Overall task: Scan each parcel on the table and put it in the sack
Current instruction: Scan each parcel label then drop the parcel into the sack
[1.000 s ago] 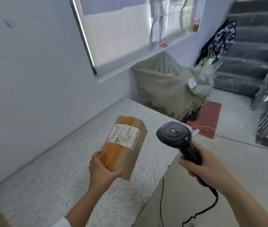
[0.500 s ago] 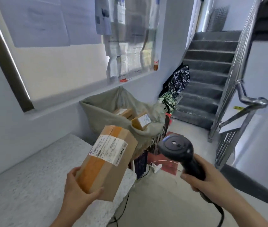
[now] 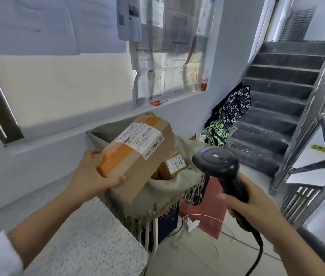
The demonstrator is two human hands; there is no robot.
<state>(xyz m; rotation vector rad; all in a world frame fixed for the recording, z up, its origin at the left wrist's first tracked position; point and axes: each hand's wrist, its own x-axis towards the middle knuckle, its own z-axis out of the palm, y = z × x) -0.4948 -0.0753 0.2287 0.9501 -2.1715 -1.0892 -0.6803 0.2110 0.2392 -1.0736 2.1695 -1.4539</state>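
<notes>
Over the open mouth of the grey-green woven sack (image 3: 169,189), at twelve o'clock from the speckled stone table (image 3: 90,236), the left hand (image 3: 96,176) clamps the near end of the brown cardboard parcel with orange tape (image 3: 137,158). At three o'clock, the right hand (image 3: 257,206) is wrapped round the black corded barcode scanner (image 3: 217,162). A smaller cardboard box (image 3: 172,166) lies inside the sack.

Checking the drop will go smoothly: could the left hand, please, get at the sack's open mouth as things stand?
Probably yes: the left hand holds the parcel right over the sack's open rim, nothing lies between, and the smaller parcel inside fills only part.
</notes>
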